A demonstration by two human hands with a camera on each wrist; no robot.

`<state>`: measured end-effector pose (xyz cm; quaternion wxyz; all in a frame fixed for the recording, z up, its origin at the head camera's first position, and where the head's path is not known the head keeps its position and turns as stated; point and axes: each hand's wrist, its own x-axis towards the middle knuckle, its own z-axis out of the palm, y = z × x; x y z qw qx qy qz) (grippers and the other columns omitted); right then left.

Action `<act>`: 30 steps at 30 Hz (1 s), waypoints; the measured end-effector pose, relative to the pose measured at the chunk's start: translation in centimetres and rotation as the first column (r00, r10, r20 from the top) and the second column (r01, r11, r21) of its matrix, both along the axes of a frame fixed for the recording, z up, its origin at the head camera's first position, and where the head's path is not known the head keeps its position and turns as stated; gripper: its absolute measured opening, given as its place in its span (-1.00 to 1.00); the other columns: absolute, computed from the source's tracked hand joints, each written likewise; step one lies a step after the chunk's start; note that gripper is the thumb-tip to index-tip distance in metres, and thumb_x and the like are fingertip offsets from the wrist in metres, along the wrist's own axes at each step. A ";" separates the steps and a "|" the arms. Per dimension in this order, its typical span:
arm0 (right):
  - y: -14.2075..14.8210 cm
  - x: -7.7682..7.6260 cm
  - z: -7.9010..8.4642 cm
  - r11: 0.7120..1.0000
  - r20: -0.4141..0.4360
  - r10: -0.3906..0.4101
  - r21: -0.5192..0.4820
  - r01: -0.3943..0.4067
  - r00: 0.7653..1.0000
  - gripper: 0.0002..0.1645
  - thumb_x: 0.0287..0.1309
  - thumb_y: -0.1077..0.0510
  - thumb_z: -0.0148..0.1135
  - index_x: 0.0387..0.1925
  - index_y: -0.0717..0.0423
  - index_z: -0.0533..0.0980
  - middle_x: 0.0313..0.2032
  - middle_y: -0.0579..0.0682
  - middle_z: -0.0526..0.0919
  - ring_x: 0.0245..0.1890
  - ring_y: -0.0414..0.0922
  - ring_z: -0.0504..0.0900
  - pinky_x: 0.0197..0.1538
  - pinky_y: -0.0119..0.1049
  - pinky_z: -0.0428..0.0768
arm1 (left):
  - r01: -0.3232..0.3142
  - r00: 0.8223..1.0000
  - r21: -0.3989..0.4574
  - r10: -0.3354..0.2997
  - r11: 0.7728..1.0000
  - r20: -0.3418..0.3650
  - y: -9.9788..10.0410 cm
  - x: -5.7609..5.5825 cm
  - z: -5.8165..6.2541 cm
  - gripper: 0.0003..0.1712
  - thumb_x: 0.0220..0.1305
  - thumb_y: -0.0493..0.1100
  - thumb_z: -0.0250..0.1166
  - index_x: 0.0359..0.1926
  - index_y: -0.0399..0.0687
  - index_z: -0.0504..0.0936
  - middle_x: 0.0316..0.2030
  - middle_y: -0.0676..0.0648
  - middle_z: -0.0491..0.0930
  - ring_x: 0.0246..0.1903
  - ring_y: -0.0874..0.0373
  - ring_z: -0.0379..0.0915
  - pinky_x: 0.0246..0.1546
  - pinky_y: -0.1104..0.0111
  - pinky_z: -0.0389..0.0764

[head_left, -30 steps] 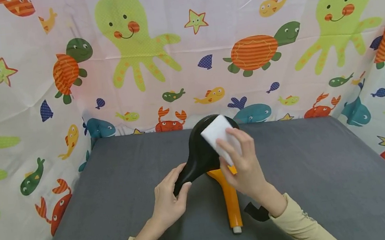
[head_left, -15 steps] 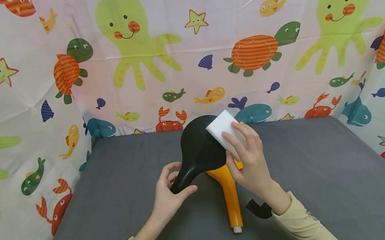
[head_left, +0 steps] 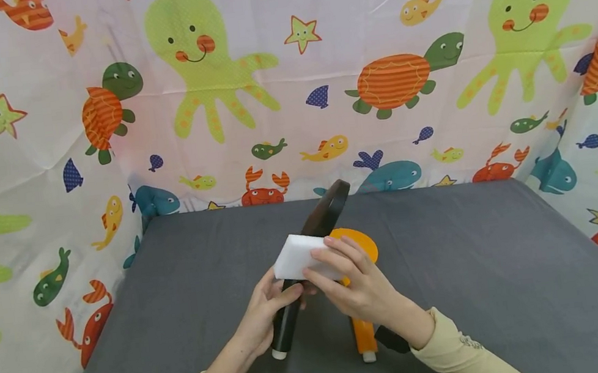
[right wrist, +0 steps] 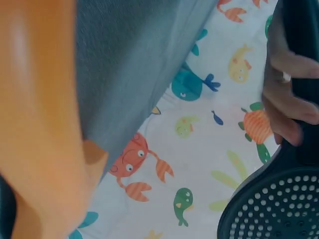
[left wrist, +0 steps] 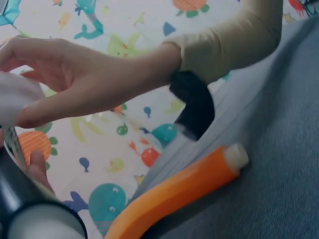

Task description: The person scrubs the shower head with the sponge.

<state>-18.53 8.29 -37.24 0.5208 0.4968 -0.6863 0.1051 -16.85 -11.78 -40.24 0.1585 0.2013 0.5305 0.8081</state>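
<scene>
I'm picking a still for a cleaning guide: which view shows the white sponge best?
The head view: most of the white sponge shows clearly, held in the right hand. The left wrist view has only a blurred part, cut off at the left edge; the right wrist view doesn't show it.

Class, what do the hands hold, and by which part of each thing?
Left hand: black shower head, by its handle. Right hand: white sponge, by its right end.
</scene>
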 end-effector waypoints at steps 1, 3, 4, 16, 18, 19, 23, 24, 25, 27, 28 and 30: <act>0.0 -0.2 0.1 1.000 -0.002 0.001 -0.007 -0.001 1.000 -0.74 0.24 0.19 0.03 -0.05 0.12 0.47 0.02 0.25 0.39 0.05 0.22 0.31 0.13 0.04 0.35 | 0.016 1.000 0.006 -0.016 1.000 0.017 0.0 0.0 0.0 -0.50 0.32 -0.31 0.09 0.25 -0.22 0.22 -0.09 -0.10 0.52 -0.17 0.11 0.50 -0.27 0.38 0.52; -0.1 -0.5 0.5 0.999 0.005 0.003 -0.044 -0.002 1.000 -0.73 0.22 0.20 0.04 -0.04 0.11 0.45 0.02 0.27 0.37 0.08 0.22 0.29 0.14 0.05 0.36 | 0.038 0.998 0.020 -0.039 0.999 0.045 0.1 0.1 0.1 -0.53 0.33 -0.29 0.07 0.23 -0.23 0.25 -0.07 -0.13 0.47 -0.13 0.10 0.45 -0.24 0.36 0.53; -0.2 -0.7 0.7 0.997 0.021 0.002 -0.071 -0.001 1.000 -0.73 0.22 0.21 0.05 -0.03 0.12 0.44 0.02 0.28 0.35 0.09 0.23 0.28 0.11 0.06 0.39 | 0.046 0.998 0.023 -0.047 0.999 0.048 0.1 0.1 0.1 -0.55 0.33 -0.29 0.07 0.21 -0.25 0.27 -0.06 -0.16 0.45 -0.14 0.09 0.44 -0.24 0.35 0.54; 0.4 -2.1 1.5 0.927 0.402 0.093 -0.368 0.068 0.911 -0.57 0.27 0.12 0.05 0.11 0.20 0.30 0.23 0.32 0.10 0.17 0.24 0.21 -0.07 0.15 0.50 | 0.146 0.989 0.039 -0.144 0.989 -0.044 0.0 0.2 -0.1 -0.62 0.35 -0.27 0.04 0.11 -0.45 0.41 -0.26 -0.13 0.64 -0.41 0.10 0.61 -0.22 0.23 0.60; 0.0 -1.6 0.9 0.949 0.407 0.104 -0.315 0.032 0.907 -0.59 0.28 0.11 0.04 0.11 0.18 0.32 0.21 0.32 0.14 0.15 0.23 0.23 -0.07 0.11 0.51 | 0.160 0.986 0.051 -0.157 0.986 -0.058 0.0 0.3 -0.1 -0.61 0.36 -0.27 0.02 0.12 -0.46 0.39 -0.25 -0.14 0.64 -0.40 0.08 0.62 -0.22 0.22 0.60; -0.1 -1.3 0.6 0.959 0.402 0.109 -0.283 0.011 0.909 -0.60 0.28 0.11 0.03 0.11 0.16 0.34 0.20 0.32 0.16 0.15 0.22 0.24 -0.06 0.09 0.50 | 0.166 0.985 0.058 -0.162 0.984 -0.066 0.0 0.3 -0.1 -0.60 0.37 -0.28 0.00 0.13 -0.48 0.37 -0.24 -0.16 0.63 -0.39 0.07 0.62 -0.22 0.22 0.60; -0.5 -0.5 -0.2 0.981 0.366 0.136 -0.178 -0.074 0.920 -0.60 0.30 0.11 0.00 0.14 0.11 0.36 0.16 0.31 0.24 0.17 0.22 0.24 0.11 0.01 0.42 | 0.171 0.983 0.078 -0.165 0.982 -0.079 0.0 0.1 0.0 -0.62 0.38 -0.31 -0.04 0.13 -0.49 0.35 -0.20 -0.20 0.58 -0.33 0.06 0.59 -0.22 0.22 0.60; -0.4 -0.5 -0.2 0.983 0.355 0.140 -0.164 -0.086 0.924 -0.60 0.30 0.12 -0.01 0.14 0.10 0.36 0.16 0.31 0.26 0.18 0.22 0.24 0.14 -0.01 0.39 | 0.172 0.983 0.077 -0.166 0.982 -0.080 0.0 0.1 0.0 -0.62 0.38 -0.31 -0.05 0.13 -0.49 0.34 -0.20 -0.20 0.57 -0.32 0.06 0.58 -0.23 0.22 0.61; -0.3 -0.6 -0.2 0.984 0.346 0.138 -0.158 -0.088 0.928 -0.60 0.29 0.14 -0.01 0.14 0.10 0.37 0.15 0.31 0.27 0.18 0.23 0.24 0.17 -0.01 0.36 | 0.172 0.983 0.075 -0.166 0.982 -0.078 0.0 0.1 -0.1 -0.62 0.38 -0.31 -0.05 0.14 -0.48 0.35 -0.19 -0.20 0.57 -0.32 0.06 0.58 -0.23 0.22 0.61; 0.1 -1.1 0.1 0.982 0.344 0.125 -0.177 -0.067 0.931 -0.60 0.26 0.16 -0.01 0.13 0.11 0.38 0.15 0.32 0.27 0.18 0.24 0.24 0.18 0.00 0.35 | 0.182 0.981 0.072 -0.176 0.981 -0.085 0.1 0.1 -0.1 -0.61 0.39 -0.32 -0.06 0.15 -0.49 0.33 -0.19 -0.20 0.58 -0.32 0.05 0.58 -0.24 0.22 0.61; 0.4 -1.4 0.3 0.980 0.348 0.107 -0.196 -0.039 0.931 -0.60 0.25 0.18 0.00 0.12 0.12 0.38 0.16 0.32 0.26 0.18 0.24 0.24 0.15 0.01 0.37 | 0.188 0.979 0.069 -0.182 0.980 -0.088 0.1 0.1 -0.1 -0.60 0.39 -0.32 -0.07 0.15 -0.50 0.33 -0.20 -0.19 0.59 -0.31 0.05 0.59 -0.24 0.22 0.61; 1.0 -2.1 0.7 0.966 0.377 0.061 -0.254 0.040 0.924 -0.59 0.19 0.22 0.03 0.10 0.14 0.39 0.18 0.31 0.24 0.18 0.23 0.23 0.09 0.05 0.42 | 0.196 0.978 0.067 -0.190 0.978 -0.089 0.2 0.2 -0.1 -0.59 0.39 -0.31 -0.07 0.16 -0.51 0.32 -0.21 -0.19 0.60 -0.33 0.05 0.60 -0.24 0.21 0.61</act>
